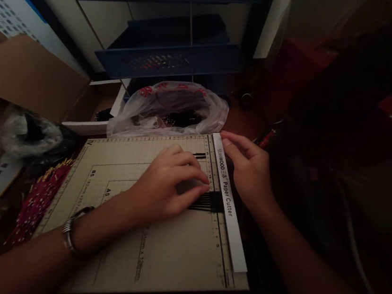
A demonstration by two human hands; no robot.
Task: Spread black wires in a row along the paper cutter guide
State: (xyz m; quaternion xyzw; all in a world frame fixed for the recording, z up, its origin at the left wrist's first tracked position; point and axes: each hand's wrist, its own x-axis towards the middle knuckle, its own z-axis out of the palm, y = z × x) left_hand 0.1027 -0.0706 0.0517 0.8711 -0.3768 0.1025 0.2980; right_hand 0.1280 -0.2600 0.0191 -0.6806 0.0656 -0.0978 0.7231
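A cream paper cutter [168,253] with a printed grid lies in front of me, a white strip [232,230] marked "Paper Cutter" along its right side. Across the board, a row of thin black cords [207,202] reaches toward that strip. My left hand [168,184] rests over the board beside the cords, its thumb and fingertips pinched together; what is between them is too dark to make out. At the strip's far end, my right hand [252,170] has its thumb and forefinger closed on the cutter's edge. A few short black pieces [200,155] lie higher up.
Behind the cutter sits a clear plastic bag [131,120] with dark pieces inside. Dark red strands with yellow tips [41,199] lie at the left, near an open cardboard box [29,74]. A blue rack [171,58] stands at the back.
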